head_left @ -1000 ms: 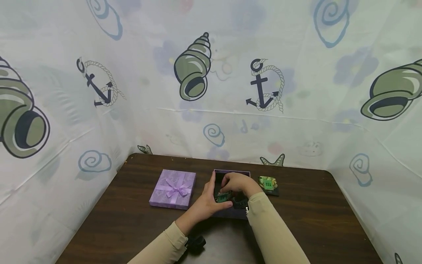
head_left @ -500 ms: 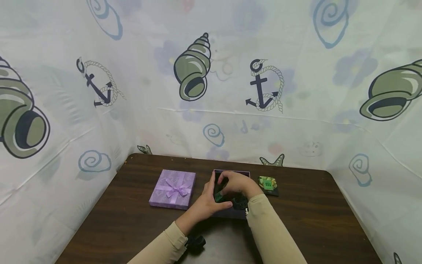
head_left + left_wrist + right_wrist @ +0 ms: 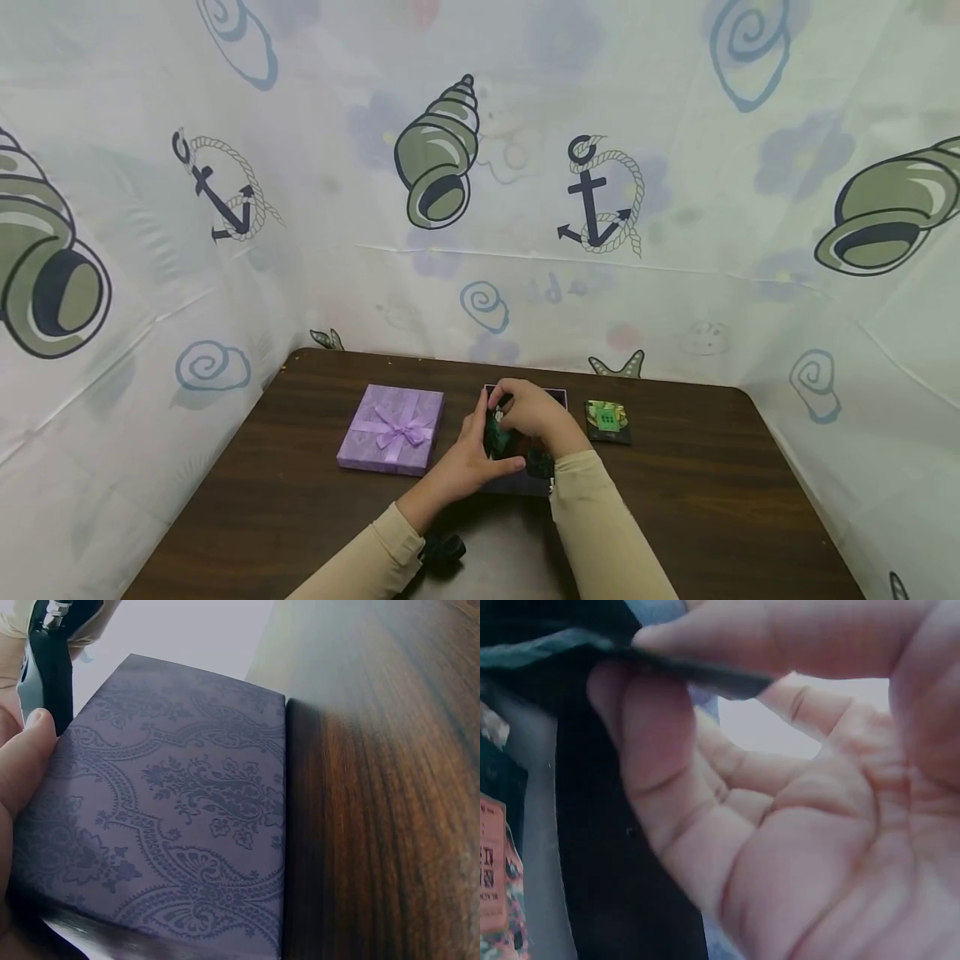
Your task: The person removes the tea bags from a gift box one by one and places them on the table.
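Note:
An uncovered purple patterned box (image 3: 172,795) sits mid-table, its dark inside partly hidden by both hands. My left hand (image 3: 463,462) braces it, fingers straight along the left side and thumb stretched along the near rim. In the left wrist view the thumb (image 3: 30,761) rests at the wall's upper edge. Over the box's opening, my right hand (image 3: 534,415) pinches a thin dark green packet (image 3: 697,673) between thumb and fingers; most of it is hidden in the head view. Below it, the right wrist view shows another packet with an orange label (image 3: 491,862).
Left of the box lies its purple lid (image 3: 393,429) with a ribbon bow. A green and yellow packet (image 3: 608,422) lies to the right. The brown wooden table (image 3: 690,500) backs onto a shell-printed curtain (image 3: 525,292). Black camera mounts (image 3: 444,550) stick out from the wrists.
My right hand has risen a little and shifted slightly left, lifting the green packet so it tilts up. My left hand stays against the box.

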`<state>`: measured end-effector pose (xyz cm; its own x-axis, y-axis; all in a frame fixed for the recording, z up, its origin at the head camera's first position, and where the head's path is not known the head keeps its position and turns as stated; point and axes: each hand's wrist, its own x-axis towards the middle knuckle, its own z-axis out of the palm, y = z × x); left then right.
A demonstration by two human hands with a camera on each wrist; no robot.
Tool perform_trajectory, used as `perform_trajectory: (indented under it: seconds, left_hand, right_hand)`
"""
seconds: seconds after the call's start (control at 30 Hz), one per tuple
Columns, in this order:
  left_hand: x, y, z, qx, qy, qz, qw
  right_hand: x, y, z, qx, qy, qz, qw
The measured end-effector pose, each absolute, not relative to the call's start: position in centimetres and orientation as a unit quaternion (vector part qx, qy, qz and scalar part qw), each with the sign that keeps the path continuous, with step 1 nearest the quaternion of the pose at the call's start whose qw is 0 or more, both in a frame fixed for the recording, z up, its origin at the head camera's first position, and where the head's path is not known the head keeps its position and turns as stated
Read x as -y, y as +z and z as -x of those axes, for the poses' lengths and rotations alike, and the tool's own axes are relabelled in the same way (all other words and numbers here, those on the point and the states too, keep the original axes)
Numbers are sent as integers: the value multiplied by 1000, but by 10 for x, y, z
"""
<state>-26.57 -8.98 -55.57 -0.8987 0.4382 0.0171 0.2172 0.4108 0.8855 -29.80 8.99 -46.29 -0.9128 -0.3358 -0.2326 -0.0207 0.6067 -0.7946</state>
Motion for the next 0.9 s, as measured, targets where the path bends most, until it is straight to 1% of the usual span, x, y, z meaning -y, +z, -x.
perform_trajectory:
  seconds: [0.13,0.27,0.57,0.9]
  left_hand:
    - [90,-555,265,-825,516,-202,114]
    - [88,-553,265,-821,520,-204,120]
    - [84,-557,267,-834,508,-184,111]
    - [87,-558,264,-828,518,-179,114]
  right_hand:
    - [-86,-460,292,-876,-443,100,163]
    - [-91,-457,288,-890,-427,97,129]
    - [-117,-445,276,-923,-379,69,15]
    - [-155,-453,268,-912,-405,53,-36]
